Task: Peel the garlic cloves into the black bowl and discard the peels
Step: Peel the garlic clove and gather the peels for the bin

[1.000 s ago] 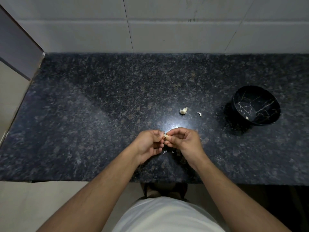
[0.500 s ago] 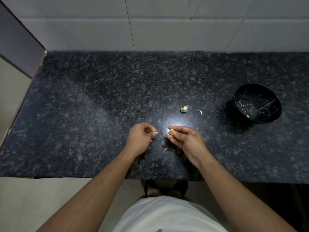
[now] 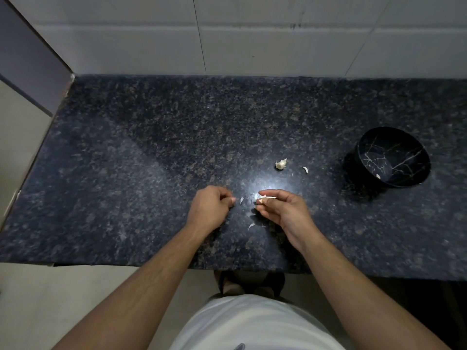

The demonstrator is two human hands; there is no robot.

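The left hand [image 3: 211, 210] is seen with its fingers curled and the thumb and forefinger tips pressed together; whether anything is pinched there cannot be told. A sliver of peel [image 3: 241, 201] is seen just beside those fingertips, and another peel scrap [image 3: 251, 226] lies on the granite counter [image 3: 126, 173] below. A garlic clove [image 3: 264, 197] is pinched in the fingertips of the right hand [image 3: 280, 210]. The peeling step is judged to be in hand. Further right, a garlic piece [image 3: 281, 164] and a small peel [image 3: 305, 169] lie apart. The black bowl [image 3: 391, 157] holds one pale bit. Next, the remaining skin would need stripping before the clove is carried to the bowl.
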